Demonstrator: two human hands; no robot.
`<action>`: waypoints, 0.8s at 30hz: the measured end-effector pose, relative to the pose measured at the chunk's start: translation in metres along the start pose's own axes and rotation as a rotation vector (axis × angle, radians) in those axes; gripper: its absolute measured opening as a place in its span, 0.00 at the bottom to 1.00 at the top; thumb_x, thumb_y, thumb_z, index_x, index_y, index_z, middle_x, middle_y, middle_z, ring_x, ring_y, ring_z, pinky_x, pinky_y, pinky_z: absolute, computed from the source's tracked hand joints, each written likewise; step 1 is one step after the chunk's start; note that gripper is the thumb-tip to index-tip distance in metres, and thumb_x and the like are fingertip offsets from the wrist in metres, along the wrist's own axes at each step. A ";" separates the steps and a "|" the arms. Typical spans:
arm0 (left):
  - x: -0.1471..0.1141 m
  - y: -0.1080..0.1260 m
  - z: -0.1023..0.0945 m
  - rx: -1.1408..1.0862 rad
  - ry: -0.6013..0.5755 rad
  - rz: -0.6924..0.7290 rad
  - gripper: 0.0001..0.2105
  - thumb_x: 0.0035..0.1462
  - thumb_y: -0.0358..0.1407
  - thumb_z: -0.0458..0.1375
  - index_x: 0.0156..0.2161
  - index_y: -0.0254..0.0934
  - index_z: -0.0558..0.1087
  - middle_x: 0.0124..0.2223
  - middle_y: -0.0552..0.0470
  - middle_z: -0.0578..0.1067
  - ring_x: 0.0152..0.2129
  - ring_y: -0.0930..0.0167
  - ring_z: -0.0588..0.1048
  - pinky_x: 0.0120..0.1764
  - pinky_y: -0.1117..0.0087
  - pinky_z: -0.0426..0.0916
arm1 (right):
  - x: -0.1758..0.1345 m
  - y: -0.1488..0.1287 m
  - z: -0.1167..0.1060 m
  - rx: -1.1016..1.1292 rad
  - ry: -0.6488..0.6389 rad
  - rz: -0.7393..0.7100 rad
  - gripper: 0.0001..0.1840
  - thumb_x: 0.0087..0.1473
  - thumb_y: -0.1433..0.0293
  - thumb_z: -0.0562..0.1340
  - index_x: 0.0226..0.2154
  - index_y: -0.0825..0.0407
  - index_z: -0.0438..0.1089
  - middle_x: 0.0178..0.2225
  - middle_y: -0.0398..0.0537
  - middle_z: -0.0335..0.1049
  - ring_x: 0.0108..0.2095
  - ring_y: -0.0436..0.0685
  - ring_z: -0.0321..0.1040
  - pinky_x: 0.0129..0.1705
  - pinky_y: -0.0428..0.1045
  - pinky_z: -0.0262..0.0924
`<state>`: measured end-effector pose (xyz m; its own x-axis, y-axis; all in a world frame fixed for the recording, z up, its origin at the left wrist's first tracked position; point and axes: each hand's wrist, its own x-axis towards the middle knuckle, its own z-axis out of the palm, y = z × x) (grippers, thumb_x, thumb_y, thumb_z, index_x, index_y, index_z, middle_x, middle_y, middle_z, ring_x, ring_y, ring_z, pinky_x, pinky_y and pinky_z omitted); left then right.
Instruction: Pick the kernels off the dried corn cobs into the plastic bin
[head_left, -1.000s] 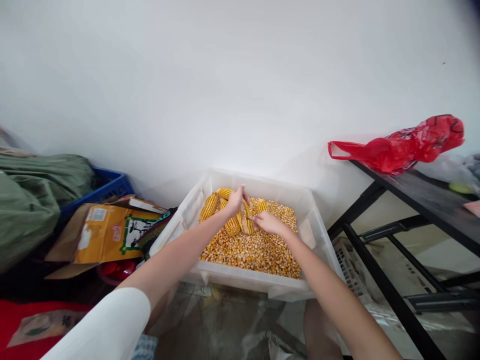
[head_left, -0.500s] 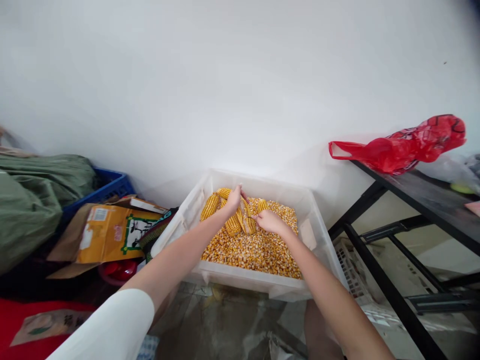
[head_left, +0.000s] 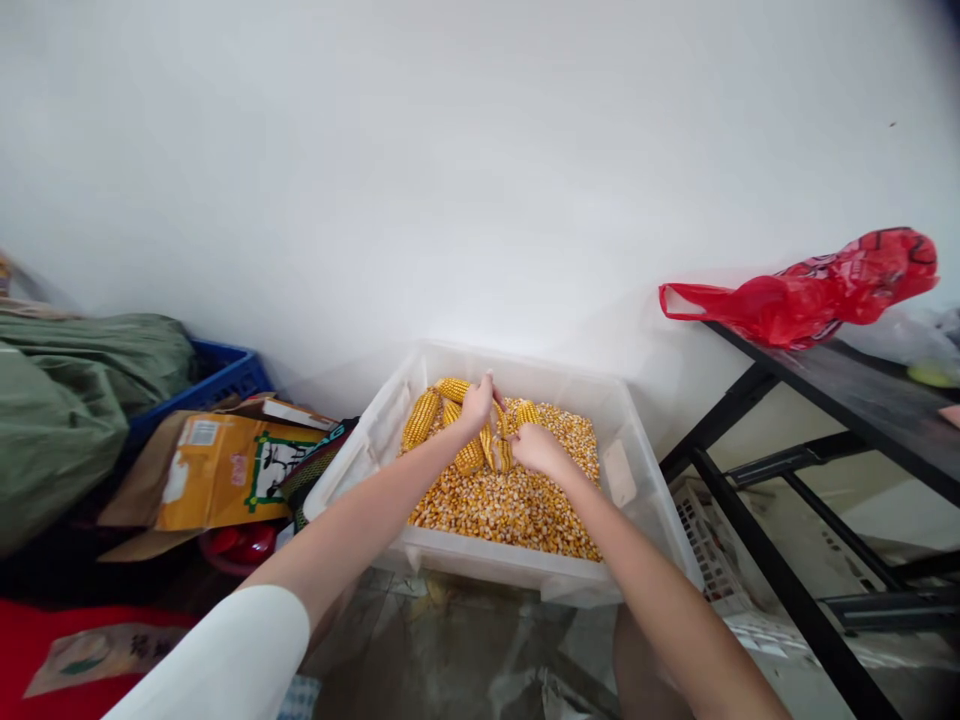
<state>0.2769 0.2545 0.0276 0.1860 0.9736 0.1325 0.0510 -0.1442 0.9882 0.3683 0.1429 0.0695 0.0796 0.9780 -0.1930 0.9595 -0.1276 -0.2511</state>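
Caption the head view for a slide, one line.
Left hand and right hand grip a corn cob over loose kernels in a clear plastic tub.

Red plastic bag [head_left: 806, 290] on black table [head_left: 862, 385]; cardboard box [head_left: 217, 470], blue crate [head_left: 225, 372] at left

The left arm wears a plain white sleeve [head_left: 225, 650] that ends above the elbow, leaving the forearm bare down to the left hand [head_left: 478, 403]. The right arm is bare along its whole visible length to the right hand [head_left: 534, 447]. No rings, watch or gloves show on either.
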 end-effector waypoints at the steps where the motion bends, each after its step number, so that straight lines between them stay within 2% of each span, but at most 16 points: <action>1: 0.001 -0.001 0.000 0.007 -0.005 0.007 0.27 0.56 0.49 0.38 0.17 0.36 0.67 0.16 0.48 0.69 0.21 0.68 0.71 0.34 0.69 0.63 | 0.000 0.002 -0.001 0.012 -0.007 0.006 0.22 0.57 0.64 0.49 0.36 0.60 0.73 0.33 0.62 0.73 0.36 0.61 0.70 0.38 0.49 0.58; 5: 0.002 -0.001 -0.001 0.013 0.002 -0.017 0.27 0.55 0.50 0.38 0.17 0.36 0.68 0.17 0.48 0.70 0.22 0.68 0.70 0.33 0.70 0.62 | 0.000 0.007 -0.003 0.038 -0.060 0.018 0.24 0.58 0.63 0.47 0.36 0.61 0.73 0.30 0.62 0.73 0.35 0.61 0.70 0.36 0.50 0.58; 12: 0.000 0.010 -0.010 -0.008 0.045 -0.145 0.27 0.54 0.51 0.39 0.15 0.36 0.65 0.18 0.46 0.70 0.23 0.69 0.69 0.32 0.70 0.60 | 0.006 0.008 0.010 -0.004 -0.024 0.008 0.25 0.58 0.62 0.46 0.38 0.61 0.73 0.38 0.65 0.72 0.40 0.64 0.69 0.38 0.51 0.57; 16: 0.000 0.012 -0.015 -0.040 -0.008 -0.159 0.23 0.51 0.52 0.46 0.18 0.36 0.66 0.19 0.48 0.71 0.24 0.69 0.69 0.34 0.70 0.60 | 0.011 0.012 0.013 -0.009 -0.022 0.006 0.27 0.59 0.61 0.44 0.37 0.61 0.73 0.38 0.65 0.71 0.40 0.64 0.68 0.38 0.51 0.57; 18: 0.000 0.011 -0.017 -0.060 -0.087 -0.099 0.19 0.49 0.50 0.51 0.22 0.35 0.68 0.21 0.49 0.72 0.25 0.69 0.69 0.35 0.70 0.61 | 0.012 0.015 0.012 -0.003 -0.024 0.003 0.28 0.59 0.60 0.44 0.36 0.60 0.73 0.36 0.63 0.72 0.38 0.63 0.69 0.37 0.50 0.57; 21: -0.001 0.005 -0.019 -0.072 -0.182 0.021 0.15 0.44 0.48 0.58 0.26 0.35 0.69 0.26 0.50 0.74 0.28 0.70 0.70 0.37 0.70 0.61 | 0.014 0.022 0.011 0.044 -0.067 -0.016 0.29 0.60 0.58 0.42 0.33 0.59 0.73 0.29 0.58 0.73 0.28 0.57 0.70 0.33 0.48 0.57; 24: -0.002 -0.003 -0.018 -0.107 -0.186 0.013 0.15 0.42 0.47 0.60 0.26 0.34 0.70 0.28 0.50 0.74 0.27 0.70 0.70 0.36 0.70 0.62 | 0.017 0.030 0.013 0.107 -0.109 -0.051 0.30 0.60 0.57 0.41 0.30 0.58 0.71 0.24 0.53 0.71 0.21 0.54 0.67 0.32 0.47 0.56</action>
<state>0.2588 0.2566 0.0257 0.3639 0.9210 0.1388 -0.0556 -0.1273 0.9903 0.3946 0.1539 0.0461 -0.0035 0.9605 -0.2782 0.9268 -0.1013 -0.3616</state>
